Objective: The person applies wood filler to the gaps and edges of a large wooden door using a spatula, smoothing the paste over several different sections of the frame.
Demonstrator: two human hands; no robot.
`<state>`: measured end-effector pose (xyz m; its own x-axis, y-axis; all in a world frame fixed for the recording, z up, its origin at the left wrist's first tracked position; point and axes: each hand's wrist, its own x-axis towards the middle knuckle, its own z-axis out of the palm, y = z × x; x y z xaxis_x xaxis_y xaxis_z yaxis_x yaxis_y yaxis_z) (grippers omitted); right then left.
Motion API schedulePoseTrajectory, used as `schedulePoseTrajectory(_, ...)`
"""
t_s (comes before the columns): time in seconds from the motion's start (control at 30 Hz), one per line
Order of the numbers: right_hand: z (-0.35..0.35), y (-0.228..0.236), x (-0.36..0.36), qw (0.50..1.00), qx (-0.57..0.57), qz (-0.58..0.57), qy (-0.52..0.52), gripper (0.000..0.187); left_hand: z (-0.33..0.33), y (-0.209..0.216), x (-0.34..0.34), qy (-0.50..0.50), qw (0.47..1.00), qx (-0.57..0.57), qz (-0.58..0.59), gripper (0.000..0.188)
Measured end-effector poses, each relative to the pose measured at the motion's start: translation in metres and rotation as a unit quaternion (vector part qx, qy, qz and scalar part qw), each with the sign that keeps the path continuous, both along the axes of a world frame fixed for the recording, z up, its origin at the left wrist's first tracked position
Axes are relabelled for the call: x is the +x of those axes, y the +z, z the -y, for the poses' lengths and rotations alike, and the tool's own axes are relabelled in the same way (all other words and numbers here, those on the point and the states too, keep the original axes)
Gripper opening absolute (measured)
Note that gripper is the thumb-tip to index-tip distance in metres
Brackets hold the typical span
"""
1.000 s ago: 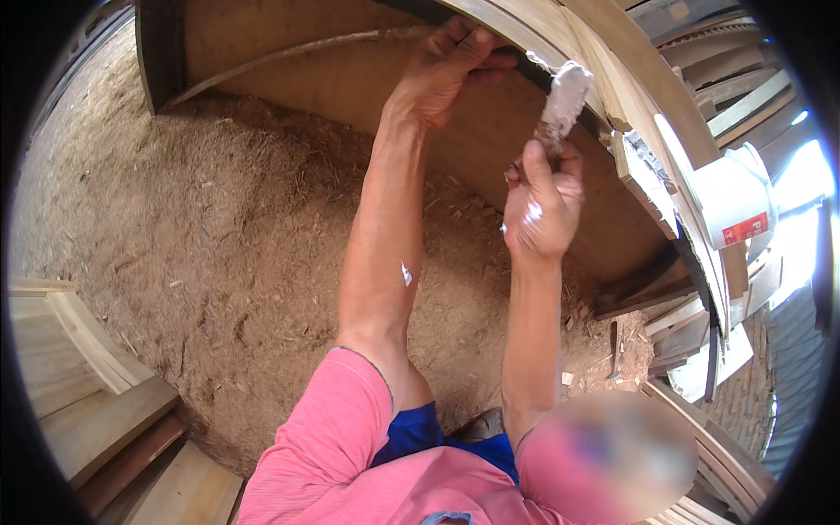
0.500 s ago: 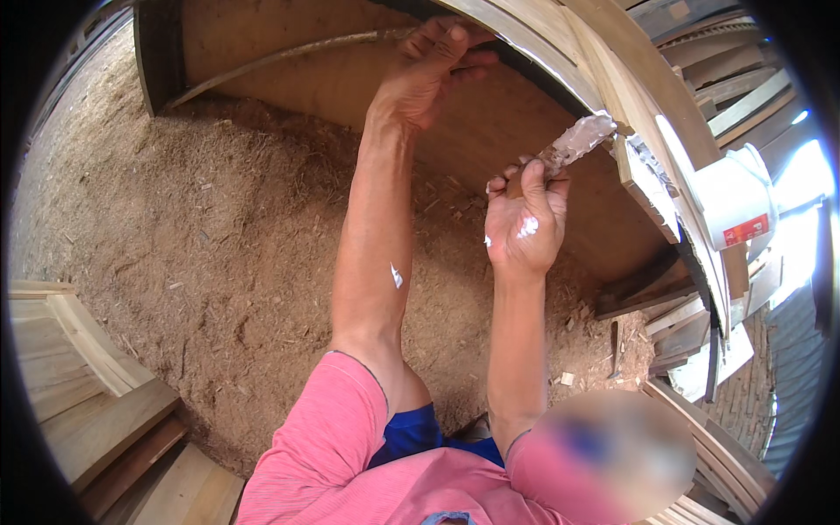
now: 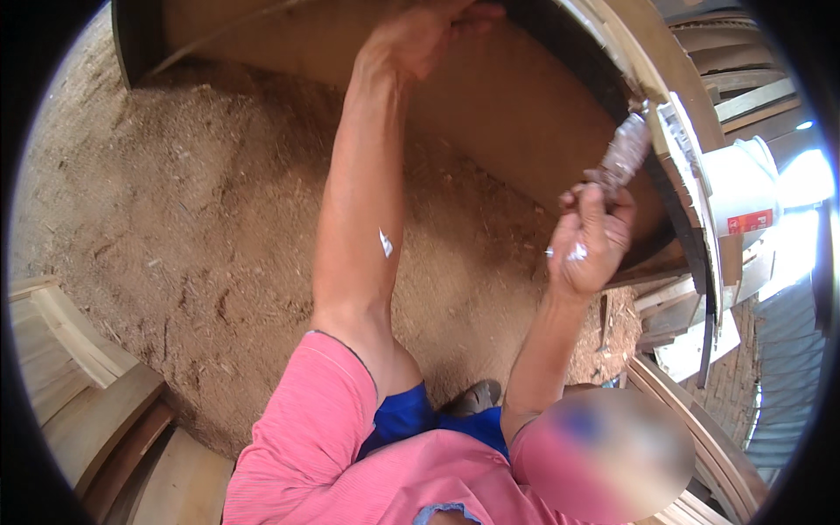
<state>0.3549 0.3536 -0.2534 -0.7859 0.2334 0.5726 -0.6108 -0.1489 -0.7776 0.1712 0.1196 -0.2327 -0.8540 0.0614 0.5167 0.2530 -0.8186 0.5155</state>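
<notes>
My right hand [image 3: 595, 234] is closed round a flat, glue-smeared stick [image 3: 625, 154], whose whitish end is up against the edge of a curved wooden piece [image 3: 678, 149]. White smears mark that hand and my left forearm [image 3: 360, 201]. At the top of the view, my left hand [image 3: 420, 39] reaches under the far part of the curved work; its fingers look stretched out, though slightly blurred, with nothing visible in them. Below the edge is a broad brown panel [image 3: 507, 114] with a dark curved rim.
A white bucket [image 3: 739, 188] with a red label stands right of the curved piece. Stacked boards [image 3: 79, 367] lie at lower left, and more timber [image 3: 744, 66] at upper right. Sawdust covers the floor [image 3: 192, 219]. A hammer-like tool [image 3: 604, 319] lies at right.
My right hand and the stick have moved right along the curved edge, and the stick is tilted more upright. My left hand has shifted slightly up and left in the view.
</notes>
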Motion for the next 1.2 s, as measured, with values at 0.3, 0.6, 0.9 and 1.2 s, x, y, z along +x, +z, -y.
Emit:
schedulePoseTrajectory(0.3, -0.013, 0.051, 0.037, 0.972, 0.149, 0.008, -0.182, 0.032, -0.016, 0.000, -0.018, -0.024, 0.998, -0.027, -0.044, 0.041)
schedulePoseTrajectory(0.6, -0.064, 0.148, 0.145, 0.849, 0.463, -0.077, -0.241, 0.044, -0.029, -0.051, -0.032, 0.002, 0.995, -0.098, 0.005, 0.043)
schedulePoseTrajectory(0.9, -0.286, 0.423, 0.037, 0.454, 0.727, 0.028, -0.514, 0.031, -0.061, -0.117, -0.091, -0.004, 0.986, -0.144, 0.089, 0.041)
schedulePoseTrajectory(1.2, -0.336, 0.418, -0.085, 0.437, 0.671, 0.414, -0.433, 0.016, -0.024, -0.179, -0.132, 0.218, 0.514, -0.827, -0.068, 0.045)
